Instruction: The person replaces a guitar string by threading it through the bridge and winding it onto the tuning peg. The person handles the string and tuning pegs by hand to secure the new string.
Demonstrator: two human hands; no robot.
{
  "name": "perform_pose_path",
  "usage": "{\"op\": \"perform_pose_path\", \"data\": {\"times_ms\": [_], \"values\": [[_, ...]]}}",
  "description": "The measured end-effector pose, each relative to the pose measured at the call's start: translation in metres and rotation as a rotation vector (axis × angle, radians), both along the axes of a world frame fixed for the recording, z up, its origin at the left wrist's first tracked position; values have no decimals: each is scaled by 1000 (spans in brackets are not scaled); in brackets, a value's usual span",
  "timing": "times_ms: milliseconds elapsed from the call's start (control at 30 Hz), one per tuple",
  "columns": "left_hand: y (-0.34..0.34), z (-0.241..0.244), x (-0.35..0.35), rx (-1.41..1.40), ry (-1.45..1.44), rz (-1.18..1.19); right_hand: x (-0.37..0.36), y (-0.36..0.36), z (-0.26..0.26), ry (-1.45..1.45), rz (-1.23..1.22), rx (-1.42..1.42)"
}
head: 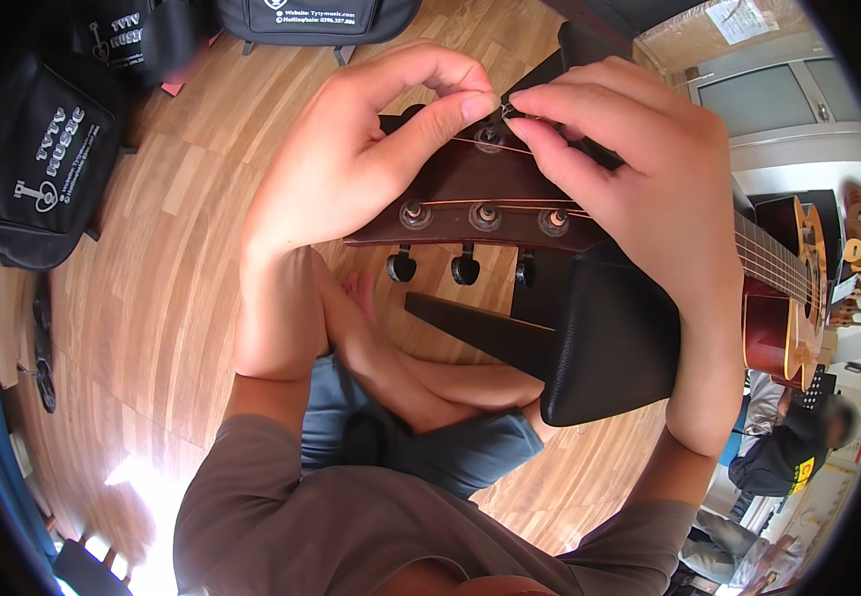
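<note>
An acoustic guitar's headstock lies before me, propped at a black padded support. Three tuning posts stand along its near side, with strings running from them, and three black tuner knobs jut from the near edge. Over the far side, my left hand pinches thumb and forefinger together on something too small to make out, perhaps a string end. Close against it, my right hand grips a small dark piece with thin wire between thumb and fingertips. A far-side tuning post shows just below the fingertips.
Black gig bags stand on the wooden floor at the left and top. The guitar's neck and body extend to the right. A cardboard box is at the upper right. Other people are at the lower right.
</note>
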State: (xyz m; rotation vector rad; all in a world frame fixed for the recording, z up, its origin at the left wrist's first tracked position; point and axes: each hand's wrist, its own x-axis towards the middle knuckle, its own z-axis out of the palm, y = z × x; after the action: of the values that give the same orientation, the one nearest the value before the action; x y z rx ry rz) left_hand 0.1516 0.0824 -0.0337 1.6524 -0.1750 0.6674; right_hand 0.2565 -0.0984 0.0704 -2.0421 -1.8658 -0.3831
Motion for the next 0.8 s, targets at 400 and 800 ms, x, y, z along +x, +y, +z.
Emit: {"op": "perform_pose_path", "data": {"times_ms": [400, 800], "values": [[-1, -4, 3, -134, -11, -57, 2, 0, 2, 100, -5, -32], [-1, -3, 6, -129, -100, -73, 0, 1, 5, 281, -88, -92]]}}
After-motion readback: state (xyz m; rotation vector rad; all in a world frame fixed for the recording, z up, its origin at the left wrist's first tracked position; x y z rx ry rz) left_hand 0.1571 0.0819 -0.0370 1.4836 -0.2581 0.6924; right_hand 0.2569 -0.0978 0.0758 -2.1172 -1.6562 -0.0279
